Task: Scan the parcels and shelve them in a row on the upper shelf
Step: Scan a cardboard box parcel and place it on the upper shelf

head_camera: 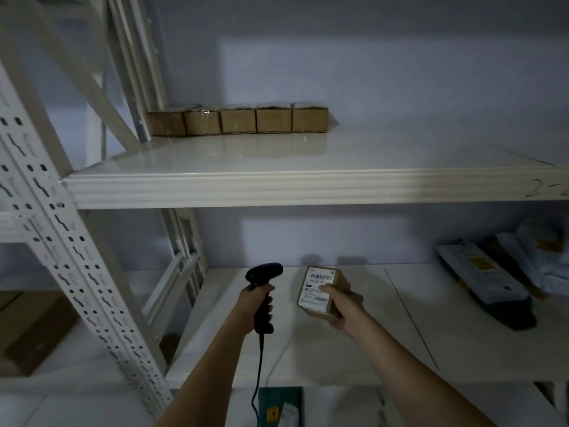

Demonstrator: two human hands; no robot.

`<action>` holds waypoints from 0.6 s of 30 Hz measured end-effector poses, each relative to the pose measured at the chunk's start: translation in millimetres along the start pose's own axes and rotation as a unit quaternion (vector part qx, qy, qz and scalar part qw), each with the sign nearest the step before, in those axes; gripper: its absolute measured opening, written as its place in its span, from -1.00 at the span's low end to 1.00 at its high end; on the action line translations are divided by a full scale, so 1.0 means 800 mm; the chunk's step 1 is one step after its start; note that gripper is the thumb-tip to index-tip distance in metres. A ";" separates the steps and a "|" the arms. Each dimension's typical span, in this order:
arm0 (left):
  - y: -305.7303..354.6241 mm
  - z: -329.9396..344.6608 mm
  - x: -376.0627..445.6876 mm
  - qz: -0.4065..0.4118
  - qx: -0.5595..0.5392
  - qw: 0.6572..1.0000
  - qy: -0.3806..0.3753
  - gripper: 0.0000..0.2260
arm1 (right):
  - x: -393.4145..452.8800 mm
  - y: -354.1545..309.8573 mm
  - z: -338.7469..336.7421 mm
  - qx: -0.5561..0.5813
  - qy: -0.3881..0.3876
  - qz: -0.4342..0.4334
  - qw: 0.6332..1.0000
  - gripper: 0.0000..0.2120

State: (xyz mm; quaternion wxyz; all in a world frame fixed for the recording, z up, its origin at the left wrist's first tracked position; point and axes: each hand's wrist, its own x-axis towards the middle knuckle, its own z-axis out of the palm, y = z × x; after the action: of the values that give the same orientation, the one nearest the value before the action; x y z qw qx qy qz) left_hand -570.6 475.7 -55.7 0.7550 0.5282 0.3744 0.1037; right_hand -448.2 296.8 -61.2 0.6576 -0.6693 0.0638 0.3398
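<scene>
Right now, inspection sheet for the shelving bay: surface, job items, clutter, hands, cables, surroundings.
Surface: upper shelf glossy white, free space right of the row.
Job's things: five brown boxes in a row at the back; parcel, label up.
Clutter: mailer bags on lower shelf's right.
Grippers: left hand grips scanner; right hand holds the parcel.
Cables: scanner cable hangs down.
Surroundings: perforated upright; carton at left.

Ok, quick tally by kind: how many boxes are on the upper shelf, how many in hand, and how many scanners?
Boxes on the upper shelf: 5, in a row
Box in the right hand: 1
Scanner in the left hand: 1
Total: 7 things (6 boxes, 1 scanner)
</scene>
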 end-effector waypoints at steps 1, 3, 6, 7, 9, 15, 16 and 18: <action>0.003 0.005 -0.004 0.005 0.011 1.000 0.002 -0.90 | 0.005 0.004 -0.001 -0.010 0.028 -0.013 0.999 -0.34; 0.007 0.014 -0.010 0.014 0.027 1.000 0.007 -0.92 | 0.009 0.008 0.001 -0.030 0.045 -0.037 0.998 -0.25; 0.009 0.026 -0.013 0.038 0.069 0.997 0.006 -0.92 | 0.018 0.012 0.001 -0.008 0.027 -0.041 0.999 -0.28; 0.010 0.030 -0.014 0.048 0.087 0.995 0.004 -0.92 | 0.029 0.015 -0.001 -0.004 0.027 -0.041 0.999 -0.28; 0.014 0.037 -0.018 0.070 0.119 0.990 0.004 -0.91 | 0.044 0.017 0.002 0.000 0.033 -0.056 0.998 -0.15; 0.025 0.049 -0.025 0.105 0.190 0.976 0.006 -0.87 | 0.042 0.015 0.003 -0.067 0.108 -0.116 0.985 -0.03; 0.027 0.051 -0.026 0.105 0.194 0.975 0.006 -0.87 | 0.042 0.015 0.004 -0.069 0.120 -0.129 0.982 -0.07; 0.029 0.054 -0.027 0.104 0.200 0.974 0.007 -0.87 | 0.041 0.015 0.005 -0.064 0.118 -0.152 0.979 -0.04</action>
State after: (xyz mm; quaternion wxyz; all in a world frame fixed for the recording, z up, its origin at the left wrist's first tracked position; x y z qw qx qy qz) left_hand -551.4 442.5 -18.5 0.6165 0.7037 0.3360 0.1088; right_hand -430.9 311.1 -88.3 0.6454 -0.7472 0.0166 0.1578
